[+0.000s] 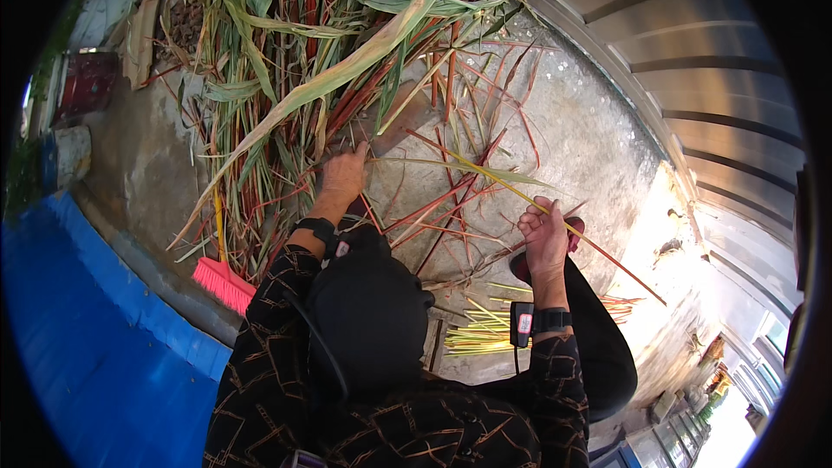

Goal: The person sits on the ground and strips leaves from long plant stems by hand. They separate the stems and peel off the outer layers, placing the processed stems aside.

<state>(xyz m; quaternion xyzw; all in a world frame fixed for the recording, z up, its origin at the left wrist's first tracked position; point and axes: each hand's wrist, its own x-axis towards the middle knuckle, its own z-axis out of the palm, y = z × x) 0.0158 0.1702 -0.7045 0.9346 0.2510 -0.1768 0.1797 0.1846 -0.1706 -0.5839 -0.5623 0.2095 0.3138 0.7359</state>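
Note:
My right hand [545, 231] is closed around a thin bare stalk [494, 177], yellow at its upper part and reddish at its lower end. It slants from upper left to lower right across the hand. A narrow pale green leaf strip [455, 164] stretches from my left hand [344, 172] towards the right hand. The left fingertips are pinched at the strip's near end, beside a large heap of leafy, sorghum-like stalks [305, 78]. Below the right wrist, a bundle of stripped yellow stalks [478, 335] lies near my leg, partly hidden by the forearm.
Loose red sheaths and stalk scraps [455, 208] litter the concrete floor [559, 117]. A pink broom [224, 283] lies left of my left arm, beside a blue surface [110, 338]. Ribbed metal panels [702, 78] line the right side. A wooden board [141, 39] stands at upper left.

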